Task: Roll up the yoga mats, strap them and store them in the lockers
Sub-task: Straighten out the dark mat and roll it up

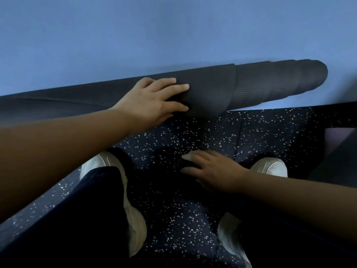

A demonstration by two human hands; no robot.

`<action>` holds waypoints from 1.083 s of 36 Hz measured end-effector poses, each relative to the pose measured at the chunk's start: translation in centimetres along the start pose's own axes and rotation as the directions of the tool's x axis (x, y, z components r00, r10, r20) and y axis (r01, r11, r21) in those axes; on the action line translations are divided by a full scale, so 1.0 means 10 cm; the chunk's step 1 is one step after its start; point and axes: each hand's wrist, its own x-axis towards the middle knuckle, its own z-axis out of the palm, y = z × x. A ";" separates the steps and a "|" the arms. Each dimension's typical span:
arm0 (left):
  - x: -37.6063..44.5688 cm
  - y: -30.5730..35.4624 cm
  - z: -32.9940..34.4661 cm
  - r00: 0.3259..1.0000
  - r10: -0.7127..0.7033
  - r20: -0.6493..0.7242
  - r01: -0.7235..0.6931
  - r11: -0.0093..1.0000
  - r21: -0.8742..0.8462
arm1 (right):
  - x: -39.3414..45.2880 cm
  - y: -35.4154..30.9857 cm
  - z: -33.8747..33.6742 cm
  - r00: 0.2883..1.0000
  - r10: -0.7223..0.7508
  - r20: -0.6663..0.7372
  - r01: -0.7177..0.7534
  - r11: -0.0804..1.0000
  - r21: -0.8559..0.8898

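Observation:
A blue yoga mat [173, 31] lies spread flat and fills the upper half of the view. Its near part is rolled into a long dark roll [260, 84] that runs from the left edge to the upper right, with uneven stepped layers at the right end. My left hand [154, 101] rests on the roll near its middle, fingers spread and fairly straight across the outer flap. My right hand [214, 169] hovers low over the speckled floor between my feet, fingers extended and slightly blurred, holding nothing. No strap or locker is in view.
Dark speckled rubber floor [193, 136] lies between the roll and me. My white shoes [133, 219] [270, 167] and dark trousers fill the bottom. A dark object with a pale patch [336, 144] sits at the right edge.

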 end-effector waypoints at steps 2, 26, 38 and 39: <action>-0.04 0.01 0.01 1.000 0.011 -0.004 -0.011 1.000 0.011 | 0.08 -0.06 0.03 0.995 -0.012 0.099 0.011 1.000 0.006; -0.06 -0.11 -0.10 0.981 -0.158 0.114 0.168 0.983 -0.077 | 0.16 0.03 0.10 0.974 0.211 -0.082 -0.213 0.977 -0.024; 0.30 0.04 -0.20 0.927 -0.361 0.099 0.365 0.930 -0.026 | -0.15 0.32 -0.08 0.899 0.309 -0.311 -0.264 0.948 0.179; 0.34 0.03 -0.20 0.922 -0.372 0.104 0.377 0.926 -0.026 | -0.18 0.33 -0.10 0.882 0.356 -0.309 -0.300 0.930 0.213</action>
